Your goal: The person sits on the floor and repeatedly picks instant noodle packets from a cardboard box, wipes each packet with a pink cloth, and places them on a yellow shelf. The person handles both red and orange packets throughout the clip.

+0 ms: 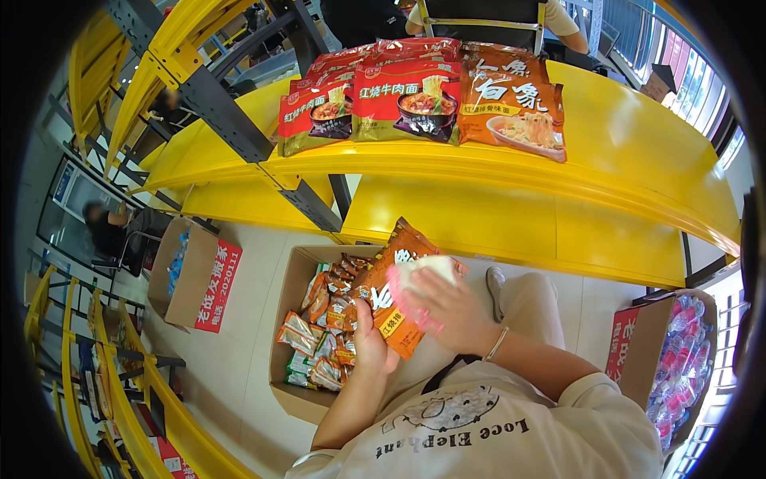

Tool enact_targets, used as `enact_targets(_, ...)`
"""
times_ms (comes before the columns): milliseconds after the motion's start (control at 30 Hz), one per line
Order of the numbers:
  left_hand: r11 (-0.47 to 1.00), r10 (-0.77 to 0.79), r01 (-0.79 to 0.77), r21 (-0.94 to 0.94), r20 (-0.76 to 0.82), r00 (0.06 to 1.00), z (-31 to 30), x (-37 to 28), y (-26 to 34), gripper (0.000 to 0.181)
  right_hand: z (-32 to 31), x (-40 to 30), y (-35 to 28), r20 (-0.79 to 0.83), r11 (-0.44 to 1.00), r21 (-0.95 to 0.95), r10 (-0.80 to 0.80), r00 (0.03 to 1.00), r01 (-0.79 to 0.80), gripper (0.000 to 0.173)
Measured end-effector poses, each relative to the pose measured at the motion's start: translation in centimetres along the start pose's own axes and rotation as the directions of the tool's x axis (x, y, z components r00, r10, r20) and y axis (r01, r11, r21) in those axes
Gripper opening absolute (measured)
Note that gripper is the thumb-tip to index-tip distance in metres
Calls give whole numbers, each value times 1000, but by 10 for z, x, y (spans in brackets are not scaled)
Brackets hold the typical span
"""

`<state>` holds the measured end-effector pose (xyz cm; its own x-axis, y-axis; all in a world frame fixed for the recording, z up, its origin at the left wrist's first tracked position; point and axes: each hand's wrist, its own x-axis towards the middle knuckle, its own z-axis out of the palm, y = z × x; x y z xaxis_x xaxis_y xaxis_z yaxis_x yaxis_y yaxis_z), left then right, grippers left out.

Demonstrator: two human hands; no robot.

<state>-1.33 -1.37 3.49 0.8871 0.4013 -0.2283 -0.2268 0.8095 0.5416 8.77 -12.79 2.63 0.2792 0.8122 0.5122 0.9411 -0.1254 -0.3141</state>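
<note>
My left hand (pixel 372 338) grips the lower left edge of an orange instant noodle packet (pixel 402 332), tilted above an open cardboard box. Spread over the packet's front is my right hand (pixel 446 305), pressing a white and pink cloth (pixel 428 278) on it. Orange and green noodle packets (pixel 341 312) lie jumbled in the cardboard box (pixel 308 407) at my left. On the yellow shelf ahead, red noodle packets (pixel 407 102) lean in overlapping rows, and orange packets (pixel 511 105) stand beside them on the right.
A yellow metal shelf (pixel 628 126) with a dark upright (pixel 221 111) spans the front. A cardboard box of plastic bottles (pixel 640 359) stands at right, another box (pixel 197 275) at left. More shelving (pixel 114 383) runs along the lower left. People sit beyond the shelf and at far left.
</note>
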Motion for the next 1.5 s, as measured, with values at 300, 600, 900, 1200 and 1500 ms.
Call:
enact_targets(300, 996, -83, 81, 43, 33, 996, -15, 6, 0, 53, 2, -25, 51, 486, -294, 873, 469, 738, -388, 36)
enact_targets(600, 876, -144, 170, 451, -92, 985, -41, 18, -6, 56, -3, -27, 38, 346, -135, 935, 549, 760, -328, 34)
enact_targets(900, 806, -248, 192, 560, 25, 968, -24, -1, -20, 52, -3, -16, 37, 692, -733, 577, 205, 692, -361, 35)
enact_targets(1200, 876, -143, 166, 452, -85, 986, -37, 1, -13, 36, -5, -26, 45, 620, -745, 603, 214, 755, -284, 35)
enact_targets(1500, 914, -113, 71, 399, 81, 990, -46, 1, -10, 49, -24, -44, 45, 780, -609, 620, 411, 472, -495, 42)
